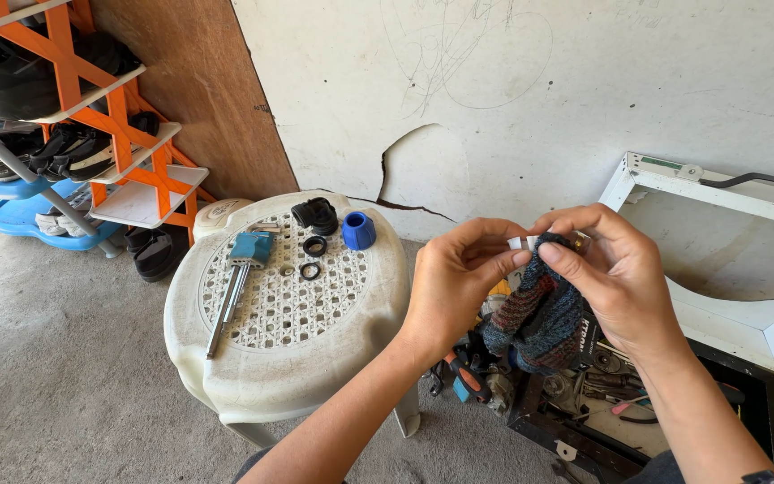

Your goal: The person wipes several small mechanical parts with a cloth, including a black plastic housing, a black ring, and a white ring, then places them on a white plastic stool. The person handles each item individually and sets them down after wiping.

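Both hands are working up close over the tool clutter: left hand (459, 282) is pinching a small white fitting (519, 242) between thumb and fingertips, right hand (615, 273) is gripping a multicoloured knitted cloth (539, 314) bunched round the fitting's other end. White plastic stool (226, 367) is sitting to the left, carrying a blue-handled tool (239, 269), blue cap (357, 230), black rings (313, 255) and black elbow piece (315, 215). Orange shoe rack (91, 116) is standing behind.

Both forearms raised, left hand (455, 280) and right hand (618, 269) pinching fingertip to fingertip.
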